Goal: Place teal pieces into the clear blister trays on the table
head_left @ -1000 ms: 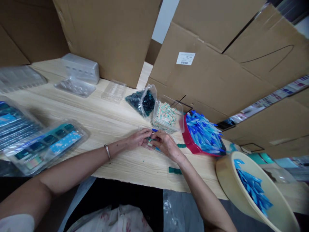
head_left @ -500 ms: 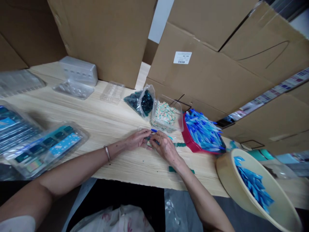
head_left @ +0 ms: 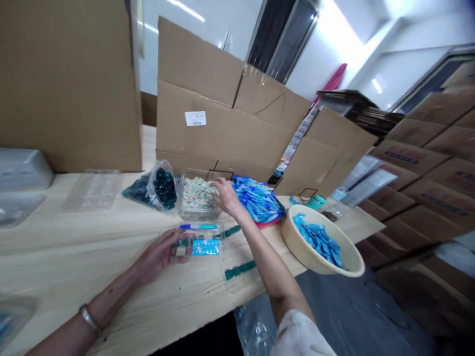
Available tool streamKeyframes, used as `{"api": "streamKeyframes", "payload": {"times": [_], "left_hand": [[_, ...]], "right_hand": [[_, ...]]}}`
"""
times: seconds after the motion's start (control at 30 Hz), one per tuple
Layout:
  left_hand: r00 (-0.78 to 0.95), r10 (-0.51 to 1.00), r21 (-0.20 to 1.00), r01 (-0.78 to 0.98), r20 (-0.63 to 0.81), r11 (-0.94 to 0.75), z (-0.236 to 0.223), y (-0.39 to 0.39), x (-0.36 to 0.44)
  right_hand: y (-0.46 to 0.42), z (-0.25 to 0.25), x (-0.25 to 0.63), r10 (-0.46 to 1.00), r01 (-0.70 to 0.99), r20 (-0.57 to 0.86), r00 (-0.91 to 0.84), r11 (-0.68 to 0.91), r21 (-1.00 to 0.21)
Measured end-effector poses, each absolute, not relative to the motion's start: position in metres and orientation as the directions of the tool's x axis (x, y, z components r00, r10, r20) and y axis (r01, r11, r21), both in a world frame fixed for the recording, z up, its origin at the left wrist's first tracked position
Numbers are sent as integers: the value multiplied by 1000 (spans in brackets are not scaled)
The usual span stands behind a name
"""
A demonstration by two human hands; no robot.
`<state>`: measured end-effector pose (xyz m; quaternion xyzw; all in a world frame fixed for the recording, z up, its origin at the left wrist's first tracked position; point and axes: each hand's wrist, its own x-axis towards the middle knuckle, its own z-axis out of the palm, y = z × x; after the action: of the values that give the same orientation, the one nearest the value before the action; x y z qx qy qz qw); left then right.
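With the right hand's [head_left: 224, 196] grip unclear, the clear rectangular plastic tray [head_left: 200, 234] is best steadied by the grasping left hand [head_left: 159, 255]

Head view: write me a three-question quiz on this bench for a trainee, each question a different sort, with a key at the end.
1. True or false: the left hand touches the left end of the clear tray that bears a blue patterned rectangle.
2. Fill in the blank: a long blue ____ lies along the far side of that tray.
3. Short answer: which container does the right hand overlap in this view?

Key:
1. True.
2. Pen.
3. The clear box of small pale pieces.
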<state>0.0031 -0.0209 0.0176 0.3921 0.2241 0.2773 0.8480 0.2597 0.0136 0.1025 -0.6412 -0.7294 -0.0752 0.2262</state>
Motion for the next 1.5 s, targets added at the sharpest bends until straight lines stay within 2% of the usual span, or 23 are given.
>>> {"api": "streamKeyframes", "payload": {"times": [0.1, 0.2, 0.3, 0.43, 0.57, 0.7, 0.77, 0.97, 1.1, 1.17, 1.27, 1.4, 1.5], "left_hand": [[740, 649, 797, -278, -178, 536, 17, -21, 4], [741, 648, 802, -274, -176, 531, 14, -21, 4], [742, 652, 805, -288, -154, 518, 13, -21, 5], [751, 649, 791, -322, -120, 519, 13, -22, 6], [744, 658, 787, -334, -118, 519, 15, -22, 6], [703, 700, 804, -340, -128, 488, 19, -21, 5], [681, 719, 813, -337, -137, 474, 22, -20, 5], [588, 799, 838, -368, -125, 403, 41, -19, 3], [563, 823, 866, -372, -76, 334, 65, -32, 0], [559, 827, 883, -360, -56, 303, 76, -44, -7], [515, 854, 898, -339, -72, 281, 81, -68, -24], [430, 891, 908, -301, -144, 291, 64, -102, -52], [401, 893, 897, -291, -203, 334, 44, -124, -66]], "right_hand": [[-9, 97, 322, 834, 955, 471, 288, -214, -204], [-32, 92, 376, 810, 931, 460, 364, -298, -212], [-44, 86, 396, 821, 935, 453, 348, -269, -231], [-51, 75, 366, 840, 933, 434, 325, -210, -291], [-77, 69, 316, 886, 956, 444, 136, 0, -293], [-117, 66, 299, 876, 949, 438, 203, -66, -308], [-141, 63, 303, 890, 952, 420, 176, -45, -303], [-215, 48, 296, 973, 900, 161, -166, 216, -379], [-240, 31, 277, 975, 943, 95, -203, 220, -251], [-245, 23, 271, 973, 956, 105, -206, 223, -193], [-252, 18, 267, 951, 939, 172, -256, 287, -187], [-263, 23, 274, 905, 880, 296, -305, 386, -277], [-264, 41, 283, 904, 839, 372, -209, 361, -406]]}}
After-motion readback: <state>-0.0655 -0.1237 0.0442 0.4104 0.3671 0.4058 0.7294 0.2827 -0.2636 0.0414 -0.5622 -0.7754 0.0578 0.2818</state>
